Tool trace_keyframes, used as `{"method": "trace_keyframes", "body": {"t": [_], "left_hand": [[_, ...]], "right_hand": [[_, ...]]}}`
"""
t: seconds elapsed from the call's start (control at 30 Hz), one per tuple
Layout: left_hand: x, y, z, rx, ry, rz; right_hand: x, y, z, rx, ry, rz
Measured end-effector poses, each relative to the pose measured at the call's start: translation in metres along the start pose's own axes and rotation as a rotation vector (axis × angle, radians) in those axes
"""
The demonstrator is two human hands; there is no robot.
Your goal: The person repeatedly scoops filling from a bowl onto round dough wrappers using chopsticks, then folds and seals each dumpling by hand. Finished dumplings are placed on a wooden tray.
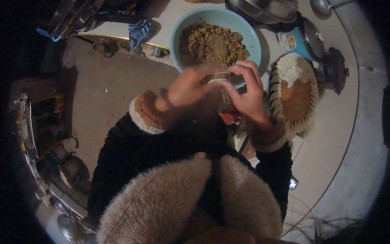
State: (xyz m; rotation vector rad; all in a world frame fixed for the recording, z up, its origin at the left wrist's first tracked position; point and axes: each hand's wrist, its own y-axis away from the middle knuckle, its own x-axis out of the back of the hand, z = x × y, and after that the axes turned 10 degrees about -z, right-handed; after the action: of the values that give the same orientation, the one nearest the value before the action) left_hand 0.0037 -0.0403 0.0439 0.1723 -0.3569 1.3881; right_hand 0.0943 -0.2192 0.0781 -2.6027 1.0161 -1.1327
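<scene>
In front of my chest, my left hand and my right hand meet at the near rim of a light-blue basin. Between their fingertips they hold a pale dough wrapper with some filling showing at its opening. The fingers hide much of the wrapper. A mound of brown-green minced filling lies in the basin. To the right of my right hand sits an oval wooden board. Crimped dumplings line its edge, and overlapping pale dough pieces cover its far end.
Behind the board stand a blue rice cooker and a dark lidded pot. A metal wok and a ladle lie at the back. A blue cloth hangs over the counter edge. A phone lies at right.
</scene>
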Motion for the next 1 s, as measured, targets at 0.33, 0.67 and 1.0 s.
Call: {"method": "trace_keyframes", "body": {"t": [0.33, 0.67, 1.0], "left_hand": [[-0.001, 0.003, 0.008, 0.049, 0.089, -0.047], [-0.008, 0.004, 0.003, -0.07, 0.353, -0.032], [-0.006, 0.005, 0.013, -0.171, 0.356, -0.054]], "right_hand": [[0.009, 0.005, 0.0, 0.091, 0.107, -0.158], [0.02, 0.007, -0.021, 0.021, -0.016, -0.017], [0.023, 0.007, -0.036, 0.043, 0.097, -0.011]]}}
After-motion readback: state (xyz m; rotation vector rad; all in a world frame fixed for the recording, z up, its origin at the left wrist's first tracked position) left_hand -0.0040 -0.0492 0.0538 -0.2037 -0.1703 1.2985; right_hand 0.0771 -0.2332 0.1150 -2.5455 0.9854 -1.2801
